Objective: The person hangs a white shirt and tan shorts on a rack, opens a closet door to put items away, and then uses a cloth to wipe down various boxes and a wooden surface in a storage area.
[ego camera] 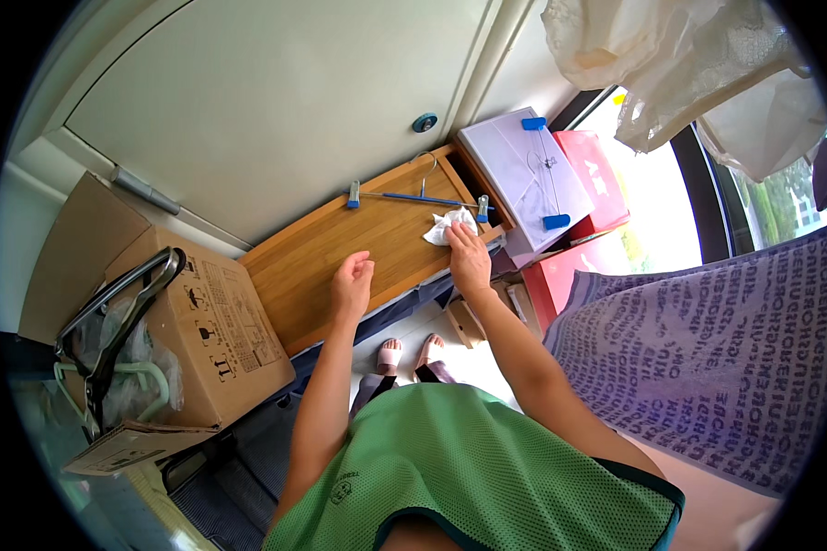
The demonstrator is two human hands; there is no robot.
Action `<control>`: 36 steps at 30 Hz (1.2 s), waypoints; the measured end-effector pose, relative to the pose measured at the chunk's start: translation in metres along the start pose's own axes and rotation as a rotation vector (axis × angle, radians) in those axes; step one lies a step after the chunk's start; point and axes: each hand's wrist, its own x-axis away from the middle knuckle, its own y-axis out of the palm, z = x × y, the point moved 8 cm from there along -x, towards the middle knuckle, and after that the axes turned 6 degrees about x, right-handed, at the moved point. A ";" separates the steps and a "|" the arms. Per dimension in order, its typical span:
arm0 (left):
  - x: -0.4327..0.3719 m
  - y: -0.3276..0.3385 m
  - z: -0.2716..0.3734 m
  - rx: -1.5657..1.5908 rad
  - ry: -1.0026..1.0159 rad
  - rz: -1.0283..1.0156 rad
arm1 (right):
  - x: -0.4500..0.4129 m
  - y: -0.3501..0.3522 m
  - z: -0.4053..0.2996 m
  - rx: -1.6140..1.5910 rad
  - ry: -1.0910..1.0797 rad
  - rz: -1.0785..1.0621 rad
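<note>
A wooden tabletop with a raised rim (303,275) lies before me against a pale door. My right hand (468,258) rests its fingertips on a crumpled white cloth or tissue (441,229) near the tabletop's right end. Just behind the cloth lies a clip hanger with a blue bar (420,198), its metal hook against the far rim. My left hand (352,286) is over the near part of the tabletop with fingers loosely curled and nothing visible in it; whether it touches the wood I cannot tell.
At left stands an open cardboard box (213,330) holding hangers (120,330) and clear plastic. Beyond the tabletop's right end, a second clip hanger (548,172) lies on a pale box (506,165), beside red boxes (593,182). A patterned towel (703,351) and plastic bags (689,69) hang at right.
</note>
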 end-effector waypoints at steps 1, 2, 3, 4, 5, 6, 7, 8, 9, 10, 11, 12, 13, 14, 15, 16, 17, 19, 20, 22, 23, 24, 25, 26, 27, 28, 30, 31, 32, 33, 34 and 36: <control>0.003 -0.003 0.003 0.032 -0.014 0.013 | 0.001 -0.003 0.005 0.009 0.024 0.019; 0.005 -0.005 0.007 0.060 -0.020 0.026 | 0.004 0.000 0.004 -0.040 0.075 0.002; 0.007 -0.008 0.008 0.058 -0.020 0.028 | 0.009 0.005 -0.007 -0.097 0.121 -0.014; 0.009 -0.011 0.008 0.114 -0.026 0.054 | 0.018 0.013 -0.031 -0.170 0.115 -0.171; 0.009 -0.010 0.009 0.175 -0.026 0.074 | 0.035 0.016 -0.062 -0.237 -0.069 -0.130; 0.009 -0.008 0.010 0.180 -0.029 0.074 | 0.050 0.017 -0.093 -0.243 -0.211 -0.151; 0.009 -0.007 0.013 0.214 -0.024 0.083 | 0.053 0.005 -0.112 -0.269 -0.275 -0.151; 0.009 -0.007 0.015 0.248 -0.020 0.091 | 0.054 0.004 -0.107 -0.282 -0.304 -0.151; 0.008 -0.006 0.017 0.249 -0.018 0.084 | 0.052 0.003 -0.094 -0.292 -0.332 -0.146; 0.009 -0.004 0.019 0.254 -0.012 0.059 | 0.046 0.007 -0.066 -0.258 -0.263 -0.126; 0.008 -0.001 0.020 0.261 -0.005 0.031 | 0.042 0.011 -0.024 -0.209 -0.125 -0.039; 0.008 -0.003 0.020 0.272 -0.007 0.039 | 0.033 -0.001 0.009 -0.119 -0.050 0.077; 0.008 -0.006 0.019 0.274 -0.008 0.036 | 0.022 -0.009 0.036 -0.101 0.155 -0.053; 0.009 -0.004 0.020 0.264 -0.008 0.037 | 0.016 -0.023 0.055 -0.012 0.131 0.055; 0.008 -0.003 0.022 0.252 -0.005 0.043 | 0.014 -0.029 0.056 0.011 0.156 0.088; 0.009 0.001 0.025 0.252 -0.002 0.025 | 0.020 -0.025 0.057 0.013 0.185 0.141; 0.010 0.005 0.028 0.233 0.000 0.007 | 0.030 -0.019 0.053 0.017 0.215 0.194; 0.010 0.011 0.027 0.214 -0.005 -0.012 | 0.037 -0.013 0.012 -0.076 0.131 0.098; 0.008 0.018 0.027 0.222 -0.003 -0.014 | 0.039 -0.015 -0.007 -0.138 0.056 0.034; 0.005 0.034 0.030 0.233 0.005 -0.030 | 0.037 -0.027 -0.014 -0.189 -0.011 -0.021; 0.003 0.049 0.030 0.247 0.000 -0.081 | 0.034 -0.028 0.009 -0.285 0.170 -0.052; 0.000 0.064 0.032 0.261 -0.001 -0.132 | 0.032 -0.032 0.032 -0.383 0.349 -0.078; -0.001 0.073 0.035 0.262 0.003 -0.135 | 0.021 -0.059 0.049 -0.364 0.426 0.038; -0.001 0.089 0.041 0.268 0.021 -0.188 | 0.018 -0.073 0.080 -0.392 0.547 0.106; -0.001 0.103 0.047 0.274 0.041 -0.236 | 0.021 -0.085 0.113 -0.361 0.696 0.149; 0.000 0.120 0.057 0.247 0.062 -0.278 | 0.025 -0.100 0.154 -0.347 0.724 0.403; 0.000 0.144 0.072 0.189 0.087 -0.321 | 0.023 -0.118 0.211 -0.456 0.841 0.442; 0.001 0.160 0.079 0.128 0.108 -0.364 | 0.024 -0.111 0.238 -0.512 0.939 0.361; 0.003 0.173 0.088 0.120 0.145 -0.375 | 0.024 -0.101 0.260 -0.361 0.953 0.230; 0.001 0.180 0.090 0.119 0.152 -0.369 | 0.014 -0.097 0.259 -0.217 0.955 0.089; 0.000 0.192 0.092 0.083 0.153 -0.410 | 0.008 -0.093 0.253 -0.085 0.894 -0.019; -0.002 0.210 0.095 0.010 0.158 -0.465 | 0.005 -0.087 0.236 -0.063 0.872 -0.231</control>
